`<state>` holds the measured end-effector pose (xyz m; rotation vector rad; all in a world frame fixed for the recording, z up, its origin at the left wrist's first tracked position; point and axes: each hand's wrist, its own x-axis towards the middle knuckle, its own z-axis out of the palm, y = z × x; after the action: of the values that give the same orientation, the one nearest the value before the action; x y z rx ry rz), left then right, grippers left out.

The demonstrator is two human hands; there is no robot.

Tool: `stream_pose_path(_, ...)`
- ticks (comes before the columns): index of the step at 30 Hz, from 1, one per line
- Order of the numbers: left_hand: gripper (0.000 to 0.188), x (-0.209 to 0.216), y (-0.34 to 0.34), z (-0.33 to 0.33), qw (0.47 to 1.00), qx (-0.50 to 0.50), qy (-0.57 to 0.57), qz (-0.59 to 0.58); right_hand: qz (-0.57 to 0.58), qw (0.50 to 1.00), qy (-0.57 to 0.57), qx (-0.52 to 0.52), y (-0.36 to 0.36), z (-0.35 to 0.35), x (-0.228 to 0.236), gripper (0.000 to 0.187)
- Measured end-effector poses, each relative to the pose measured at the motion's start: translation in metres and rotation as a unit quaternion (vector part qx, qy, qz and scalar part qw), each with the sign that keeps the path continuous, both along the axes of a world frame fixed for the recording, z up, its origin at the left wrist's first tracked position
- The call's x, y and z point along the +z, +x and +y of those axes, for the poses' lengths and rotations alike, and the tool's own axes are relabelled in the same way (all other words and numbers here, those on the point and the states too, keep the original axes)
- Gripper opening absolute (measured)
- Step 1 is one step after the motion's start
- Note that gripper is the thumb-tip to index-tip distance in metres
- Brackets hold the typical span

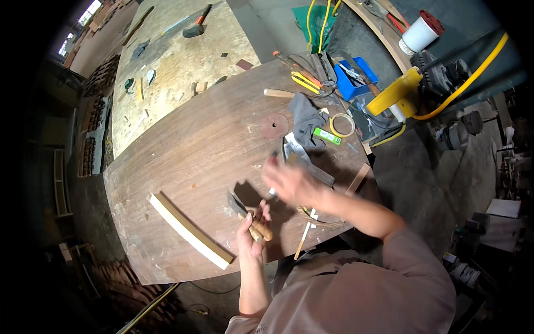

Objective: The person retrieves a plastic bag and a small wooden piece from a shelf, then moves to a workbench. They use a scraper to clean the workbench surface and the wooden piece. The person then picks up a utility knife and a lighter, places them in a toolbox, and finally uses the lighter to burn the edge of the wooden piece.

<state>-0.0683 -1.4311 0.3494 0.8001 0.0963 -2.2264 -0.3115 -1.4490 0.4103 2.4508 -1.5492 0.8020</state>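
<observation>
My left hand (253, 231) is closed around a wooden-handled blade (236, 202), its dark flat end pointing away from me over the brown tabletop. Light wood handle parts show between and below the fingers; whether they belong to one tool or two, I cannot tell. Smeared by motion, my right hand (295, 179) is above the table to the right of the blade, close to a grey metal tool (317, 171). Its fingers are too blurred to show whether they hold anything. A pale, slightly curved wooden strip (192, 231) lies left of my left hand.
Behind my right hand lie a reddish sanding disc (274, 126), a grey cloth (306, 117), a tape roll (342, 125) and a green box (327, 136). A blue tray (356, 78) holds tools. On the farther pale board (178, 61) rests a hammer (194, 29).
</observation>
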Motion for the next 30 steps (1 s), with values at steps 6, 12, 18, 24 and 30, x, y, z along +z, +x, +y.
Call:
stream_pose_path(6, 0.042, -0.005, 0.0, -0.01, 0.999, -0.008, 0.011, -0.052, -0.245, 0.94, 0.107, 0.21, 0.018, 0.031, 0.016, 0.021)
stream_pose_path(12, 0.048, 0.006, 0.046, 0.027, 0.994, 0.026, -0.028, -0.107, -0.074, 0.946, 0.083, -0.303, -0.14, -0.136, -0.079, 0.027)
stream_pose_path(18, 0.042, 0.016, 0.067, 0.062, 0.993, 0.031, -0.055, -0.099, 0.038, 0.844, 0.173, -0.506, -0.208, -0.232, -0.115, 0.033)
stream_pose_path(24, 0.038, 0.033, 0.068, 0.078, 0.99, 0.035, -0.017, -0.139, 0.004, 0.881, 0.232, -0.413, -0.197, -0.225, -0.101, 0.034)
stream_pose_path(30, 0.041, 0.025, 0.082, 0.078, 0.985, -0.004, -0.02, -0.172, 0.011, 0.888, 0.344, -0.306, -0.149, -0.196, -0.068, 0.038)
